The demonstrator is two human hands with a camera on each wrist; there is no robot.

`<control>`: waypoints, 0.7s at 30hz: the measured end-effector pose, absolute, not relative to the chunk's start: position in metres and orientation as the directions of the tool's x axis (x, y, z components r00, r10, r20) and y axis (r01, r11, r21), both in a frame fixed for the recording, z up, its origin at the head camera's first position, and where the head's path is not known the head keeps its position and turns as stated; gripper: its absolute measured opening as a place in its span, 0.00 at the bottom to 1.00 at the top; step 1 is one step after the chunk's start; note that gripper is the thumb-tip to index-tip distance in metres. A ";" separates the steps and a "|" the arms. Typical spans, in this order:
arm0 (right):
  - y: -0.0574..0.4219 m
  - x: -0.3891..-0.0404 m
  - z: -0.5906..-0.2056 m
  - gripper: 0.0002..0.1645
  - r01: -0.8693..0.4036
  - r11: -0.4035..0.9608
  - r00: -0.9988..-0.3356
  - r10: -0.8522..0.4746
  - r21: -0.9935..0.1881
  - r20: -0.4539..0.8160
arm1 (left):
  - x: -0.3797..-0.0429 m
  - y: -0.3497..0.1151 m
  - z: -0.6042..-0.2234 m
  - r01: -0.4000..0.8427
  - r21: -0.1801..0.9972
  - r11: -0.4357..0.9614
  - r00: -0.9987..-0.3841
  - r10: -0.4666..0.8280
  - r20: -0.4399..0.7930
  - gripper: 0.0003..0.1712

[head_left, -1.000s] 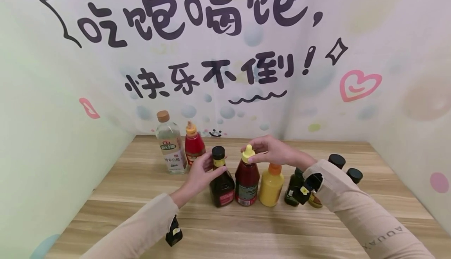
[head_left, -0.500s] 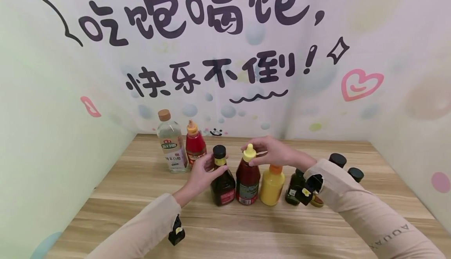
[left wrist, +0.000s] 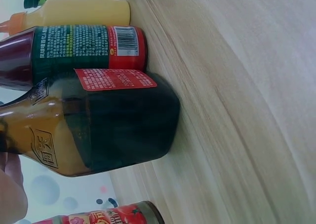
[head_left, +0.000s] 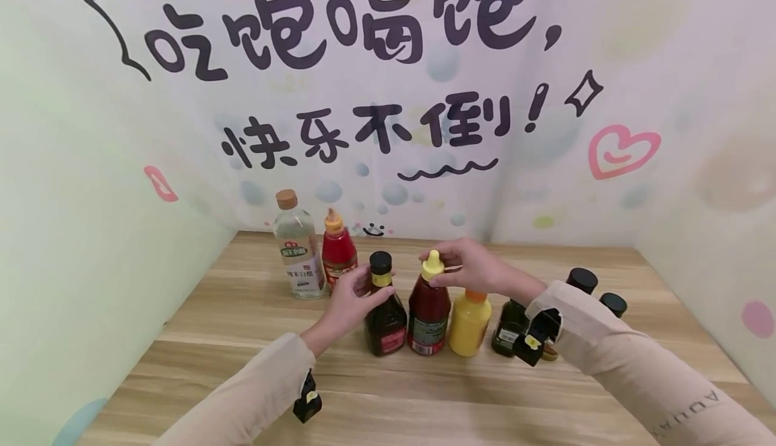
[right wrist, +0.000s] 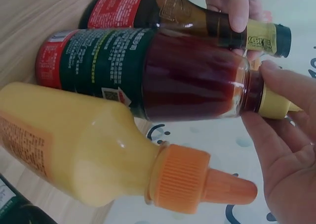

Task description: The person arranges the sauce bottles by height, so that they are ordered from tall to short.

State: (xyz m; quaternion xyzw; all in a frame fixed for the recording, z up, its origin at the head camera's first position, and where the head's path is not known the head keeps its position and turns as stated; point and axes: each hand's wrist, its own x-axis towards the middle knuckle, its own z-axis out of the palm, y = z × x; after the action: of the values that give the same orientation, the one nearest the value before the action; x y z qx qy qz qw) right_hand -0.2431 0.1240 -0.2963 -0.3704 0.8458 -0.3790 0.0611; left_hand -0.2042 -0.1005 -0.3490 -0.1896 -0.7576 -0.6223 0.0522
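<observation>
My left hand [head_left: 351, 299] holds the neck of a dark brown sauce bottle [head_left: 386, 331] with a black cap, its thumb in front. Beside it stands a red sauce squeeze bottle [head_left: 428, 318] with a yellow nozzle cap. The thumb and fingers of my right hand [head_left: 475, 267] grip that one at the neck, just under the cap, as the right wrist view shows. Both bottles are upright on the table, side by side. Embossed characters and a red label show on the dark bottle [left wrist: 123, 122] in the left wrist view.
Right of the pair is a yellow squeeze bottle [head_left: 469, 325] with an orange cap. Farther right, my sleeve partly hides a green bottle [head_left: 508, 328] and black-capped bottles [head_left: 583, 279]. At the back left stand a clear vinegar bottle [head_left: 297, 257] and a red ketchup bottle [head_left: 339, 250].
The head view has shifted slightly. Both hands keep their hold on the same two bottles, which stay where they were on the table.
</observation>
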 end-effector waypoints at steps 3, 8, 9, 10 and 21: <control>0.124 -0.241 -0.296 0.21 -0.581 0.441 -0.723 -0.665 -0.684 0.185 | -0.204 -0.100 -0.350 0.354 0.924 0.148 -0.921 0.225 0.317 0.19; 0.123 -0.240 -0.296 0.21 -0.602 0.442 -0.724 -0.654 -0.665 0.221 | -0.205 -0.100 -0.350 0.361 0.924 0.125 -0.918 0.219 0.330 0.18; 0.123 -0.240 -0.296 0.20 -0.602 0.442 -0.726 -0.650 -0.666 0.225 | -0.205 -0.100 -0.350 0.363 0.924 0.123 -0.918 0.219 0.332 0.18; 0.122 -0.240 -0.296 0.20 -0.598 0.444 -0.731 -0.644 -0.668 0.226 | -0.205 -0.100 -0.350 0.362 0.924 0.122 -0.918 0.219 0.331 0.18; 0.123 -0.239 -0.296 0.20 -0.409 0.445 -0.844 -0.517 -0.797 0.145 | -0.205 -0.100 -0.351 0.362 0.924 0.124 -0.917 0.222 0.330 0.18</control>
State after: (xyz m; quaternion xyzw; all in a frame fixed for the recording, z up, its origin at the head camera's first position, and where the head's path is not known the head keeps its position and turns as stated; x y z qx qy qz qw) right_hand -0.2393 0.1230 -0.2955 -0.2729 0.8478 -0.4507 0.0598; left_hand -0.2051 -0.1000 -0.3512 -0.1954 -0.7477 -0.6322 0.0555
